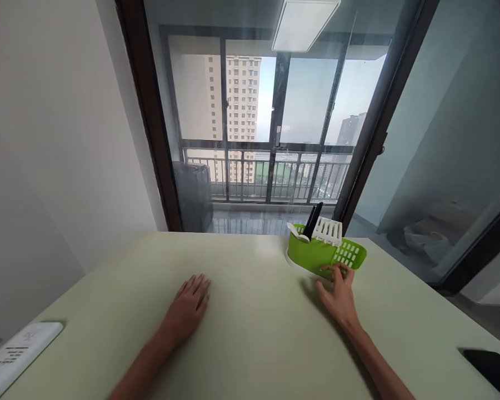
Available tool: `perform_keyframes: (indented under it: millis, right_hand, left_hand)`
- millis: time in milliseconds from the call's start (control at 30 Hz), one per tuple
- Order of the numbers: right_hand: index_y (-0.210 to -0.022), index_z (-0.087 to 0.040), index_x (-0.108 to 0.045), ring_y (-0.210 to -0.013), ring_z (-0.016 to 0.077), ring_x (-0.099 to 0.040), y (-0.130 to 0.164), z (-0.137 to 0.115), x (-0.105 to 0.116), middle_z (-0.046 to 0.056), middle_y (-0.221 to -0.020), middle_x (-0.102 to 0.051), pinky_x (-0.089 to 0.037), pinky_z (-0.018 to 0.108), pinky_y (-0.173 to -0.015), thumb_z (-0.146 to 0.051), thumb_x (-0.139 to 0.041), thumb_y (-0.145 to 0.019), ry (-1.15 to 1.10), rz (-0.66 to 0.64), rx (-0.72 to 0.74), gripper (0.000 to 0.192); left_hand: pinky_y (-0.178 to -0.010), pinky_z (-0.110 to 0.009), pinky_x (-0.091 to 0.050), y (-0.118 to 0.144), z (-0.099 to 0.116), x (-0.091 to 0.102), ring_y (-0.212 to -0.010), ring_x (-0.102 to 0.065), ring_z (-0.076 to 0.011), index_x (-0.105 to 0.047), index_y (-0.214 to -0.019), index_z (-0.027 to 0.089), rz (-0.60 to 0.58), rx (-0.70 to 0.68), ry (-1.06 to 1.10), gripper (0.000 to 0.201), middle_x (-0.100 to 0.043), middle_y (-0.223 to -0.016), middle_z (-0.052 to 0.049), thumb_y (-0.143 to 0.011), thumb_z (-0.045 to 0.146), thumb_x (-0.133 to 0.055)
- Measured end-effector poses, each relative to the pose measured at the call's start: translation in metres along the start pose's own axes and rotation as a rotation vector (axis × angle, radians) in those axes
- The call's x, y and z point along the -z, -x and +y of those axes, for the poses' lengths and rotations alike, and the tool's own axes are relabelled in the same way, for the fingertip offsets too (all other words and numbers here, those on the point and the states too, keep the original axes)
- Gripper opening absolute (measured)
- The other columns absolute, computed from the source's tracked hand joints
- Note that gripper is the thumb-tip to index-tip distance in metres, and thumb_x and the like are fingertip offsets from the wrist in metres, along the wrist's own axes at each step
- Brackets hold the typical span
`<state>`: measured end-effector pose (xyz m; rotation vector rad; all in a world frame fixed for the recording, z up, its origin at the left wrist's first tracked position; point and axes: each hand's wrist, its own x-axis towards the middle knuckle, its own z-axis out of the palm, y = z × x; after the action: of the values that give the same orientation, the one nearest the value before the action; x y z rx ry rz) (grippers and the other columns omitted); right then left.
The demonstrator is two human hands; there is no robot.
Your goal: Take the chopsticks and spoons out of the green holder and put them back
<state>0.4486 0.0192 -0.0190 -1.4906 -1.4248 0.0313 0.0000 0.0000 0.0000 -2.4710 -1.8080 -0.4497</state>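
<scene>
A green utensil holder (310, 254) with a white base stands near the far edge of the pale table (250, 333). Black chopsticks (314, 221) and white spoons (299, 233) lean out of its left part. A white slotted piece (328, 230) sits on top in the middle, and the right end has a grid of holes. My right hand (339, 297) is at the holder's front, fingers bent and apart, fingertips at its lower wall; whether they press on it I cannot tell. My left hand (187, 308) lies flat on the table, palm down, holding nothing.
A white power strip (23, 351) lies at the table's left edge. A dark flat object (489, 366) is at the right edge, cut off by the frame. Beyond the table stand a glass door with a dark frame (148, 111) and a balcony.
</scene>
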Motion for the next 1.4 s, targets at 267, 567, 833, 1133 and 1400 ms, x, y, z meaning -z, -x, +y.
perform_keyframes:
  millis: [267,567,833,1133,1400]
  right_hand:
    - [-0.110,-0.023,-0.056,-0.111,0.0254,-0.054,0.014,-0.035,-0.008,0.011,-0.127,-0.038,-0.052,0.042,-0.090,-0.028,-0.057,-0.079,-0.107,-0.108,0.070,0.031]
    - [-0.110,-0.025,-0.054,-0.092,0.0193,-0.057,0.037,-0.084,-0.014,0.009,-0.127,-0.039,-0.054,0.040,-0.086,-0.021,-0.056,-0.082,-0.225,-0.294,0.162,0.028]
    - [-0.113,-0.026,-0.053,-0.094,0.0207,-0.060,0.053,-0.106,-0.018,0.010,-0.128,-0.042,-0.056,0.037,-0.078,-0.018,-0.057,-0.082,-0.300,-0.358,0.188,0.032]
    - [-0.111,-0.025,-0.053,-0.078,0.0165,-0.059,0.058,-0.107,-0.024,0.010,-0.122,-0.048,-0.053,0.034,-0.071,-0.019,-0.050,-0.091,-0.384,-0.240,0.200,0.021]
    - [-0.095,-0.024,-0.054,-0.065,0.0131,-0.052,0.060,-0.109,-0.019,-0.003,-0.077,-0.058,-0.041,0.023,-0.061,-0.009,-0.050,-0.083,-0.434,-0.497,0.297,0.020]
  left_hand:
    - [-0.123,-0.050,-0.029,0.000,-0.004,-0.005,-0.149,-0.035,-0.0270,-0.052,-0.148,0.023,0.038,-0.008,0.005,0.052,-0.044,-0.159,-0.006,-0.102,0.042,-0.034]
    - [-0.123,-0.051,-0.029,-0.001,-0.002,0.000,-0.150,-0.035,-0.0280,-0.051,-0.148,0.023,0.026,-0.001,0.025,0.051,-0.044,-0.159,-0.007,-0.103,0.040,-0.035]
    - [-0.119,-0.050,-0.036,-0.006,0.006,0.013,-0.140,-0.049,-0.0277,-0.062,-0.135,0.022,0.101,0.078,0.280,0.046,-0.059,-0.147,-0.008,-0.099,0.042,-0.041]
    - [-0.111,-0.041,-0.048,-0.109,0.028,0.087,-0.125,-0.064,-0.0252,-0.059,-0.128,0.014,0.135,0.277,1.086,0.059,-0.066,-0.136,-0.017,-0.095,0.062,-0.049]
    - [-0.109,-0.040,-0.051,-0.184,0.083,0.124,-0.124,-0.064,-0.0298,-0.057,-0.136,0.011,-0.215,0.239,1.142,0.076,-0.067,-0.134,-0.019,-0.077,0.053,-0.082]
